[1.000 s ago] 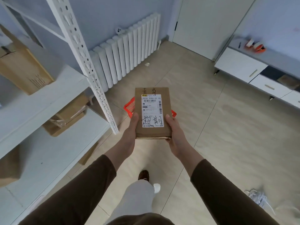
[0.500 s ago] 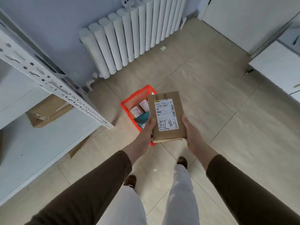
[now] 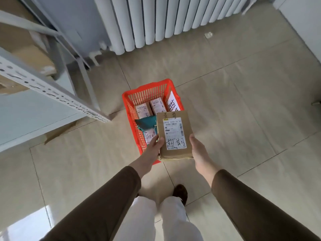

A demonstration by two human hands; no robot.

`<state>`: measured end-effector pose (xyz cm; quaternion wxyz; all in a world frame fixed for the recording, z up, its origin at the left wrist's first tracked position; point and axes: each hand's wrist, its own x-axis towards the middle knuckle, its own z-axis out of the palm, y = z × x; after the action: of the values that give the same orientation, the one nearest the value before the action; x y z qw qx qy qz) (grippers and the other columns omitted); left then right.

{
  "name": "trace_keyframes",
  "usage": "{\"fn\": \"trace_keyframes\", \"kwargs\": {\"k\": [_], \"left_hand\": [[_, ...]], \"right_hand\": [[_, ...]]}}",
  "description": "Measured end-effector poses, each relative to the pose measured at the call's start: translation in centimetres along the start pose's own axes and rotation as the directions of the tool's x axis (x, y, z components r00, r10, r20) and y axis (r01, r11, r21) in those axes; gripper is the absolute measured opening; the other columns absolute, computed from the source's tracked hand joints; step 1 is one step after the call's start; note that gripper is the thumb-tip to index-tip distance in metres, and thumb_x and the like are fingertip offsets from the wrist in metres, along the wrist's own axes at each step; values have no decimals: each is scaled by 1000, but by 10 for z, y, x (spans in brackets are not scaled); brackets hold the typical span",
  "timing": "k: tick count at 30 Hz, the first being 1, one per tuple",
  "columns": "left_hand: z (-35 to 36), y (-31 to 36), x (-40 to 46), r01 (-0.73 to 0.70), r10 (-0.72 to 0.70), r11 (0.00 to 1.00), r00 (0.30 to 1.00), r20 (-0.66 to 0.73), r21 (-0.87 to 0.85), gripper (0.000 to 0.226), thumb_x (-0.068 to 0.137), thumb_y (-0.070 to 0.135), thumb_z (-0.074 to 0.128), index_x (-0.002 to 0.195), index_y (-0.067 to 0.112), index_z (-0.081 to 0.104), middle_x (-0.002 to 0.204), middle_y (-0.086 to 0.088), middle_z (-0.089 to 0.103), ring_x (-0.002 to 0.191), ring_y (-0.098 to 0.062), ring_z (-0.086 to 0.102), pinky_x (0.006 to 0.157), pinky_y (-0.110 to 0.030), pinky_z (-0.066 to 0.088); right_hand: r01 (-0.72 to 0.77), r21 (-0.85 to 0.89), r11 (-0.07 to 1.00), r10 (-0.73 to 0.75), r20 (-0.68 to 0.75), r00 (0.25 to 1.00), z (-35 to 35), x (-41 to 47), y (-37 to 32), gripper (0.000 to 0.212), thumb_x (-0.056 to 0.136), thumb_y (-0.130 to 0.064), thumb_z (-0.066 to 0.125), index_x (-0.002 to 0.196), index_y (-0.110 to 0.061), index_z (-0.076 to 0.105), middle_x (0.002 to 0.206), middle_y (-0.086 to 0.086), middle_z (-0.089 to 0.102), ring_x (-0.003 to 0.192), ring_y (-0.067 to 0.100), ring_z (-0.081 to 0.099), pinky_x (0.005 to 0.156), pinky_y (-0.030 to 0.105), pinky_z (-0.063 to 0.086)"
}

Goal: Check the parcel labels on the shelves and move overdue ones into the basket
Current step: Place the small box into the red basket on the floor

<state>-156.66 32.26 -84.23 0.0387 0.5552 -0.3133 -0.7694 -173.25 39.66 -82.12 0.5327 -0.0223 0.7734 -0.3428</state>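
Beige tiled floor carries an orange plastic mesh basket (image 3: 132,108). Flat brown cardboard parcel (image 3: 175,136) held above its near end, left hand (image 3: 152,145) and right hand (image 3: 197,147) clamping opposite side edges. Judged light, rigid; edge grip suits

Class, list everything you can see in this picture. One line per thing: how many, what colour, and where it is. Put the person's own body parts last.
Basket: one, red, on the floor in front of the person.
Small parcels: at least three, brown with white labels, inside the basket.
Teal bag: one, inside the basket.
Paper sign: one, white with handwriting, against the basket's right wall.
Box: one, brown with a white label, held above the basket's near end.
Radiator: one, white, on the far wall.
Shelf: one, pale grey, at left.
Cardboard boxes: at least one, brown, blurred, on the shelf.
Left hand: grips the box's left edge.
Right hand: grips its right edge.
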Motion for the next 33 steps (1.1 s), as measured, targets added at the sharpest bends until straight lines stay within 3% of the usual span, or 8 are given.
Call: {"fn": "trace_keyframes", "kwargs": {"k": [4, 8, 13, 17, 21, 25, 30, 33], "left_hand": [[-9, -22, 68, 26, -27, 999, 999, -24, -38, 46, 107, 47, 49, 152, 36, 44, 134, 14, 64, 135, -19, 52, 124, -53, 33], [-17, -48, 121, 41, -42, 999, 998, -54, -32, 42, 110, 46, 40, 151, 39, 43, 134, 13, 62, 131, -19, 51, 120, -48, 39], [-16, -75, 169, 53, -55, 998, 997, -61, -40, 43, 111, 44, 35, 153, 38, 41, 139, 8, 60, 126, -18, 53, 106, -38, 43], [-18, -94, 199, 56, -58, 998, 997, -52, -39, 43, 111, 45, 37, 154, 42, 40, 140, 8, 60, 125, -15, 56, 101, -32, 49], [-18, -104, 224, 53, -54, 997, 998, -34, -49, 37, 112, 41, 37, 149, 46, 37, 124, 20, 59, 105, 1, 56, 79, -20, 51], [-21, -118, 249, 50, -53, 997, 998, -35, -58, 48, 111, 44, 41, 157, 45, 31, 138, 14, 57, 112, -7, 55, 91, -30, 50], [-21, -128, 267, 36, -36, 998, 999, -6, -59, 53, 110, 40, 45, 160, 43, 30, 145, 11, 54, 133, -19, 49, 117, -48, 44], [-19, -134, 276, 23, -25, 999, 999, -46, -42, 52, 109, 35, 48, 159, 41, 33, 146, 8, 55, 128, -19, 52, 113, -49, 48]], "right_hand": [[6, -7, 1000, -6, 12, 1000, 15, 66, 23, 34, 113, -43, 31, 116, -33, 63, 107, -6, 71, 94, 4, 66, 70, 20, 47], [11, -98, 995, -8, 23, 1000, 31, 119, 46, 35, 113, -37, 31, 116, -30, 65, 122, 1, 74, 113, 20, 68, 82, 29, 53], [15, -141, 990, -16, -5, 1000, 38, 169, 68, 33, 112, -32, 33, 98, -33, 63, 113, 2, 75, 104, 22, 71, 74, 30, 53], [-1, -160, 987, 0, -7, 1000, 39, 203, 84, 34, 112, -31, 32, 112, -24, 66, 112, 4, 77, 99, 24, 73, 70, 32, 55], [31, -229, 973, -33, -7, 999, 38, 232, 96, 35, 113, -32, 29, 121, -21, 62, 116, 4, 75, 98, 23, 73, 69, 30, 54], [61, -307, 950, -64, -1, 998, 41, 257, 102, 40, 114, -27, 27, 143, -21, 54, 130, 4, 66, 108, 17, 65, 73, 25, 50], [75, -399, 914, -91, -22, 996, 40, 288, 110, 43, 113, -15, 32, 154, -8, 42, 154, 16, 50, 141, 33, 48, 109, 34, 41], [53, -421, 906, -82, -51, 995, 43, 300, 115, 43, 111, -12, 36, 151, -1, 43, 150, 25, 51, 138, 41, 48, 111, 43, 39]]}}
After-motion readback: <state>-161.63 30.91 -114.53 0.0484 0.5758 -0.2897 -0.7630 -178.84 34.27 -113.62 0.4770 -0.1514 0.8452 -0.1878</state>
